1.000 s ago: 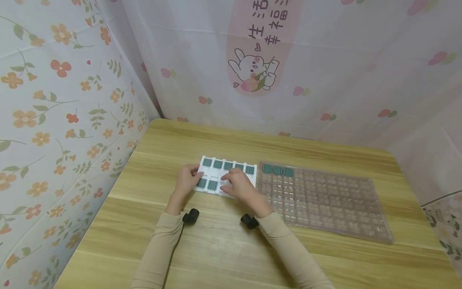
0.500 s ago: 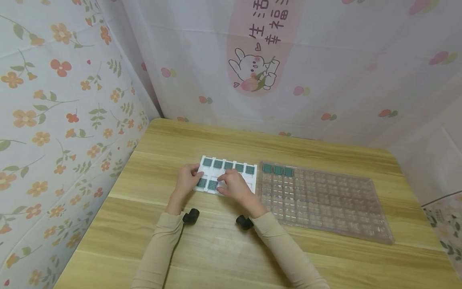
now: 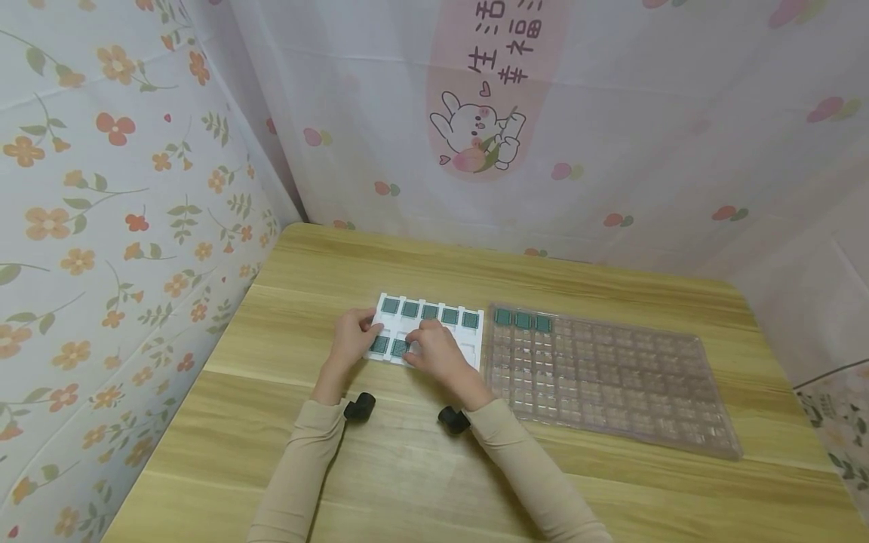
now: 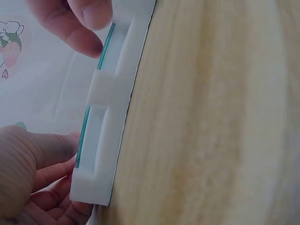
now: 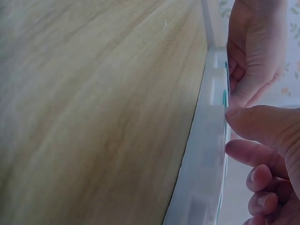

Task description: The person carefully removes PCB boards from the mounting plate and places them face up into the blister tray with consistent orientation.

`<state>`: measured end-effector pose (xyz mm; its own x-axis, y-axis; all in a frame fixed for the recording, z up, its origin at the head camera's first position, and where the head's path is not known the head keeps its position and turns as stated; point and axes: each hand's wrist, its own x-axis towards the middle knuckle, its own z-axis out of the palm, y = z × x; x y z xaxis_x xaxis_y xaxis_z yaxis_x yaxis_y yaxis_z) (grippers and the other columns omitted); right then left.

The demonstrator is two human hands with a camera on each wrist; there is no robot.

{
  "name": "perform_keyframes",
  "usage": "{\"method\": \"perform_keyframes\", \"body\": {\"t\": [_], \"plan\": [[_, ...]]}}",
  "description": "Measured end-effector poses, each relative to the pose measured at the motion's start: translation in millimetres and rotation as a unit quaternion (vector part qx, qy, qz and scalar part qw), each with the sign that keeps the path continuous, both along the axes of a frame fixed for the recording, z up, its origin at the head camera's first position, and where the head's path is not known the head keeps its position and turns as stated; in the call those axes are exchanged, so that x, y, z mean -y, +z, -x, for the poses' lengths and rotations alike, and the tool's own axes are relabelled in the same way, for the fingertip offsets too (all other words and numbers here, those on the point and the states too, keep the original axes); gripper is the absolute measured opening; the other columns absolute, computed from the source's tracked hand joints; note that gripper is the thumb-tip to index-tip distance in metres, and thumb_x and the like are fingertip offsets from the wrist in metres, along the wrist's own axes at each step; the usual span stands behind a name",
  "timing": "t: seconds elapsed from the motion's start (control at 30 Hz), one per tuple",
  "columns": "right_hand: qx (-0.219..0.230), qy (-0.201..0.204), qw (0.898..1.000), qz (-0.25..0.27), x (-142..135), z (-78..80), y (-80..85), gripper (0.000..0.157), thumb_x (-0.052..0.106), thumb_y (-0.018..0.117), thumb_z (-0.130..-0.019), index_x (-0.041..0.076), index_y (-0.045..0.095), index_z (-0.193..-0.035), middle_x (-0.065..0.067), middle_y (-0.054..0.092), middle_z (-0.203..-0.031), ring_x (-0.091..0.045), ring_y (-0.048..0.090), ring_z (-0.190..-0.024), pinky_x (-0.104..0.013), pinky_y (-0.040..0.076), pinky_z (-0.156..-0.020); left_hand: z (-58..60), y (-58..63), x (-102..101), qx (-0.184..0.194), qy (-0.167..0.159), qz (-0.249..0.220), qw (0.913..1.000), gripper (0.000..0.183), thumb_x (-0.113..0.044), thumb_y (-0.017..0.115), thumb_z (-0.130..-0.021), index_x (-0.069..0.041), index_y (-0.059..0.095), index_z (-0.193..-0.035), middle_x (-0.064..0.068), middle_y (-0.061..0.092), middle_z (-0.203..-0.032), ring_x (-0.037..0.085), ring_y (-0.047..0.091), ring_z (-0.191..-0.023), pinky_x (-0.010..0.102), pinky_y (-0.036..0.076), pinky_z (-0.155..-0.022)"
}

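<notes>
A white tray [image 3: 394, 324] lies on the table with small square green chips in its pockets, a full far row and two chips at the left of the near row. My left hand [image 3: 351, 335] grips the tray's left end, thumb at the top edge. My right hand [image 3: 440, 351] reaches over the near row, thumb and index finger at the second chip [image 3: 399, 348]. In the left wrist view, a right fingertip [image 4: 96, 49] meets that thin green edge. Thumb and index finger stand apart in the right wrist view. My right hand hides pockets beneath it.
A clear plastic tray [image 3: 611, 377] with many pockets lies close to the right of the white tray. Several green chips [image 3: 522, 321] sit in its far left corner. Curtains [image 3: 380, 98] hang behind and to the left of the wooden table [image 3: 380, 483].
My right hand has slid left along the near row to the second chip, uncovering pockets at the tray's right. My left hand and both trays have stayed in place.
</notes>
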<state>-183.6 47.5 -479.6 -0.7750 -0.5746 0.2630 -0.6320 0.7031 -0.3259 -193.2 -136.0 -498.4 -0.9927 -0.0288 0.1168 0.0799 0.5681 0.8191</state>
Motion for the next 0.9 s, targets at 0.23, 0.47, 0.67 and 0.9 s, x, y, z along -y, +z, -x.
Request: {"method": "perform_keyframes", "body": {"t": [0.23, 0.47, 0.67, 0.9], "plan": [[-0.007, -0.011, 1.000, -0.002, 2.1, -0.5, -1.4, 0.023, 0.021, 0.080, -0.072, 0.003, 0.074, -0.084, -0.005, 0.058, -0.071, -0.021, 0.054, -0.069, -0.032, 0.048, -0.064, 0.0, -1.0, -0.3, 0.006, 0.002, -0.004, 1.0000, 0.032, 0.000, 0.066, -0.083, 0.011, 0.062, -0.112, 0.021, 0.062, -0.090, 0.024, 0.051, -0.076, 0.029, 0.041, -0.065], [-0.008, -0.021, 1.000, -0.016, 5.0, -1.4, 1.9, 0.023, 0.021, 0.080, -0.072, 0.003, 0.073, -0.084, -0.005, 0.059, -0.072, -0.022, 0.057, -0.071, -0.034, 0.048, -0.065, -0.9, 0.0, -1.0, 0.017, 0.006, -0.003, 0.9998, 0.032, 0.000, 0.066, -0.084, 0.011, 0.062, -0.113, 0.022, 0.062, -0.095, 0.025, 0.051, -0.078, 0.029, 0.041, -0.066], [-0.009, -0.032, 0.999, -0.034, 7.6, -1.8, 3.0, 0.024, 0.024, 0.079, -0.072, 0.005, 0.074, -0.085, -0.005, 0.060, -0.073, -0.023, 0.057, -0.075, -0.035, 0.048, -0.068, -1.1, -0.2, -0.6, 0.014, 0.006, -0.001, 0.9999, 0.032, 0.000, 0.066, -0.083, 0.012, 0.061, -0.113, 0.022, 0.061, -0.093, 0.025, 0.051, -0.077, 0.029, 0.041, -0.065], [-0.006, -0.034, 0.999, -0.039, 9.0, -1.7, 3.7, 0.023, 0.023, 0.079, -0.071, 0.005, 0.074, -0.085, -0.006, 0.061, -0.075, -0.024, 0.058, -0.075, -0.036, 0.049, -0.067, -0.7, -0.3, -0.9, 0.009, 0.007, 0.000, 0.9999, 0.033, 0.000, 0.067, -0.083, 0.012, 0.061, -0.112, 0.023, 0.062, -0.094, 0.025, 0.053, -0.077, 0.030, 0.042, -0.066]]}}
